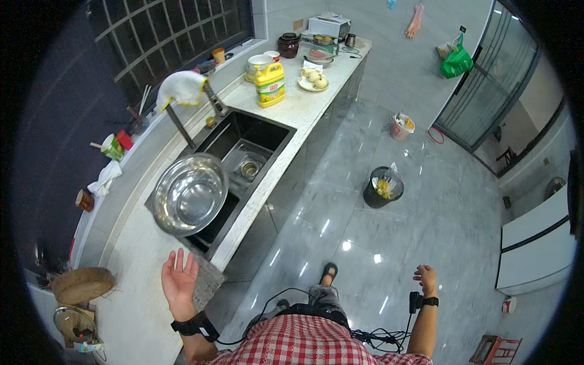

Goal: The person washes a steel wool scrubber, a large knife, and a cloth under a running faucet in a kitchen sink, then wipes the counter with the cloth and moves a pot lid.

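My left hand is palm up with its fingers apart, over the worktop by a grey cloth mat. Nothing is in it. Just beyond its fingertips a large stainless steel basin rests across the black double sink. My right hand hangs out to the side above the tiled floor, fingers loosely curled, with no object visible in it. A white towel with a yellow edge drapes over the tap. Behind the sink stands a yellow detergent jug with a pump.
Along the counter are a plate of pale round fruit or vegetables, bowls, a dark lidded jar and a white appliance. A black waste bin and a small bucket stand on the floor. Cables trail at my waist.
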### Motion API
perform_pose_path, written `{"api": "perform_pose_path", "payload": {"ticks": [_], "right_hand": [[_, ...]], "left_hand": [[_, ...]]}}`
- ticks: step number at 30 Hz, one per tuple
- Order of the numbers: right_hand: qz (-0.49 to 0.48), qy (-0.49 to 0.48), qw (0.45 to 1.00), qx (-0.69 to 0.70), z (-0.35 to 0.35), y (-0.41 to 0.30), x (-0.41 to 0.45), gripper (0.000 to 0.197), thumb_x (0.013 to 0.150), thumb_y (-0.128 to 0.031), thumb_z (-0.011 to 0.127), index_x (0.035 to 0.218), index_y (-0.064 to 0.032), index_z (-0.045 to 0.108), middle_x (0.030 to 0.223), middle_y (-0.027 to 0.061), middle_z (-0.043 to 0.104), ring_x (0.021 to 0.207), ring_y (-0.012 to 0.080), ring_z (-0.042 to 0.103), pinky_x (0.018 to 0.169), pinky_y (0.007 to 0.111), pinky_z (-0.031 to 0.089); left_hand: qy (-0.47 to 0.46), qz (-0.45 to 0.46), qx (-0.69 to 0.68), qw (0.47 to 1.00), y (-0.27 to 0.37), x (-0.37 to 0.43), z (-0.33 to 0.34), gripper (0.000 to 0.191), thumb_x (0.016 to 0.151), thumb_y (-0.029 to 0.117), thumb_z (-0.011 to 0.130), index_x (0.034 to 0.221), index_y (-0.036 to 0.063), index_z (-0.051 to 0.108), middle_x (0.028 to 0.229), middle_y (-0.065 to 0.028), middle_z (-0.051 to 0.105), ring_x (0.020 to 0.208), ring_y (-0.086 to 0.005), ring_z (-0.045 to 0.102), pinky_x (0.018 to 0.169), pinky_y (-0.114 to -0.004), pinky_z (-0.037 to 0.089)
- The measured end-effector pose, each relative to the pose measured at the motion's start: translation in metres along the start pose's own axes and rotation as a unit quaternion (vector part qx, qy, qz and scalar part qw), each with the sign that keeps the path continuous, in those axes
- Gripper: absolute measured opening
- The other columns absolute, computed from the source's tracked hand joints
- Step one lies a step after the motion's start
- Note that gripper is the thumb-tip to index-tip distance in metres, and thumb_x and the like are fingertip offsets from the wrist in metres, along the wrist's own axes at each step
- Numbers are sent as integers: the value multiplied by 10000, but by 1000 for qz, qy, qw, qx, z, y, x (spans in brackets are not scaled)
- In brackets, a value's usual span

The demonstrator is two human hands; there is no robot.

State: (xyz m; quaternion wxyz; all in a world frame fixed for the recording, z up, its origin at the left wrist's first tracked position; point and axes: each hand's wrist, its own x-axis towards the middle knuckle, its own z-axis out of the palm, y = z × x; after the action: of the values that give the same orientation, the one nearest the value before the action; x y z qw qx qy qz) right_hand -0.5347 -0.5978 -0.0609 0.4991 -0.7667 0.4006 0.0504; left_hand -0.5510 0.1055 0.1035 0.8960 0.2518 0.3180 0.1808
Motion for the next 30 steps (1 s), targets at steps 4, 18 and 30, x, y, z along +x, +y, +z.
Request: {"api": "perform_pose_path", "payload": {"ticks": [4, 18, 30], "right_hand": [[-5, -8, 1000, -16, -4, -72, 97, 250, 827, -250, 531, 939, -38, 600, 751, 73, 636, 586, 177, 632, 420, 265, 341], [-195, -194, 960, -54, 100, -429, 392, 290, 858, -206, 544, 1017, 36, 568, 798, 133, 631, 609, 179, 609, 529, 282, 477], [-254, -295, 907, -160, 291, -692, 518, 359, 848, -338, 570, 1091, -73, 566, 823, 34, 621, 640, 131, 596, 554, 249, 416]], "left_hand": [[-22, -21, 2, 1000, -65, 49, 70, 219, 868, 215, 497, 1061, 130, 557, 1254, -47, 506, 1214, -298, 410, 939, -459, 361], [107, 36, -73, 991, -179, 133, 226, 195, 843, 222, 530, 1022, 157, 569, 1276, -22, 467, 1229, -299, 393, 954, -512, 310], [155, 42, -128, 979, -230, 295, 336, 229, 851, 256, 488, 1049, 169, 565, 1244, -22, 499, 1150, -278, 454, 957, -487, 302]]}}
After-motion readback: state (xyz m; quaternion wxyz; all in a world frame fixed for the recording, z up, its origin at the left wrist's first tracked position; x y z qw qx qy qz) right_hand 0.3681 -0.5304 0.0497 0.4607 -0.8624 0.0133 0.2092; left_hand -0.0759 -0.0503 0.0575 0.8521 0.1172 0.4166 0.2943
